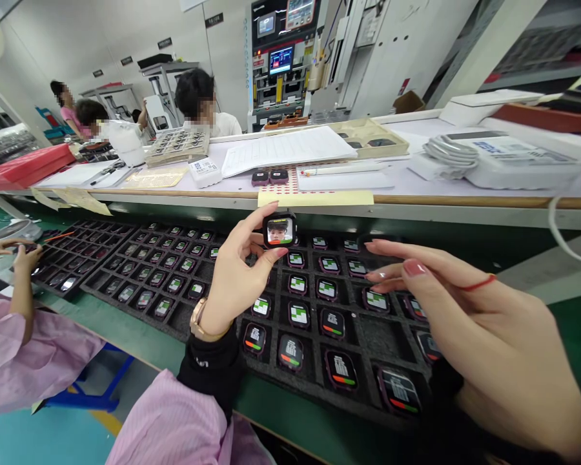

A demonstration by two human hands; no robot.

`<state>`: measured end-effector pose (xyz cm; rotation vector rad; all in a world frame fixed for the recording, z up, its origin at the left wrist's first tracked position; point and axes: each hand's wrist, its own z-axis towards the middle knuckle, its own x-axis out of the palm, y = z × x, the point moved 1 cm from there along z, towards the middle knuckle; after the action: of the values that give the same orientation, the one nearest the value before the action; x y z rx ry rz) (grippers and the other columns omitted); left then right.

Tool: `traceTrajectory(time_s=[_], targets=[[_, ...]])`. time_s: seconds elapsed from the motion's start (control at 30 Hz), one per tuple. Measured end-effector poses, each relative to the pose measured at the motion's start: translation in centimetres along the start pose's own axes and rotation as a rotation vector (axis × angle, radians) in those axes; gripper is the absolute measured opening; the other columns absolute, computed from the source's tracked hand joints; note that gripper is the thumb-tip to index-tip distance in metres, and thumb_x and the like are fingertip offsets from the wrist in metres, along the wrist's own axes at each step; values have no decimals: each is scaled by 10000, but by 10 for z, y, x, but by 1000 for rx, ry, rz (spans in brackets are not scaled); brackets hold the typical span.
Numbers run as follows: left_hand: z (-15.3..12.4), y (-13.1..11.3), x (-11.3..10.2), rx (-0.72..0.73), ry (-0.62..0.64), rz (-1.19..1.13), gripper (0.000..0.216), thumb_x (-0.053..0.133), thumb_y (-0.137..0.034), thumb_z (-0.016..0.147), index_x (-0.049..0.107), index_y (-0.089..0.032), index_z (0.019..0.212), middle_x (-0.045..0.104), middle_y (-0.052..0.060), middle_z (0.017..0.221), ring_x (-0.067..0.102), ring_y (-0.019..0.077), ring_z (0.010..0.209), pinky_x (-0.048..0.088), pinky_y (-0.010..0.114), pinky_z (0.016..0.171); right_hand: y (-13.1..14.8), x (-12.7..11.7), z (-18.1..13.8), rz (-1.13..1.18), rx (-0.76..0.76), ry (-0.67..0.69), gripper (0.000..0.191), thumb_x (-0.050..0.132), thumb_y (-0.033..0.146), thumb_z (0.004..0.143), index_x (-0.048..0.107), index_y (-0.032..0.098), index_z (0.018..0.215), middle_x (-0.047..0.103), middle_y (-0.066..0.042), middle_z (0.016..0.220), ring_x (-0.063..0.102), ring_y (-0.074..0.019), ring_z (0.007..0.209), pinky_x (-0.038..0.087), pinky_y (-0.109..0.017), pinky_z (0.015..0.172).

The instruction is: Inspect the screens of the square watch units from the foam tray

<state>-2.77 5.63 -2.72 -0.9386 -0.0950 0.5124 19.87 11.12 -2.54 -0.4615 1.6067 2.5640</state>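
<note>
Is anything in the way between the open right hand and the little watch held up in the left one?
Nothing visible. The left hand pinches the watch above the foam tray; the right hand hovers open beside it, with only open air between.

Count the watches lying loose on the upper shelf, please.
2. The left watch and the right watch sit side by side near the front edge of the shelf; others may be hidden.

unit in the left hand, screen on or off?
On. The watch unit pinched in the left hand shows a lit colour picture on its display, held above the foam tray. The right hand hovers open, holding nothing.
</note>
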Motion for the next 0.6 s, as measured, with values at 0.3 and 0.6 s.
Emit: traceTrajectory(time_s=[0.3, 0.6], targets=[[1, 0, 0, 16, 2, 3, 534, 767, -373, 907, 585, -265, 1398, 640, 85, 1251, 656, 160, 889, 569, 243, 747, -3, 0, 0, 40, 4, 12, 333, 627, 597, 939, 780, 362, 1119, 740, -32, 867, 715, -197, 802, 637, -351, 795], [3, 4, 0, 16, -8, -17, 550, 791, -333, 885, 591, -269, 1394, 633, 74, 1235, 650, 146, 860, 563, 234, 735, -4, -3, -2, 6, -11, 25, 337, 591, 608, 973, 761, 375, 1147, 734, -28, 860, 714, -200, 805, 629, -362, 779]])
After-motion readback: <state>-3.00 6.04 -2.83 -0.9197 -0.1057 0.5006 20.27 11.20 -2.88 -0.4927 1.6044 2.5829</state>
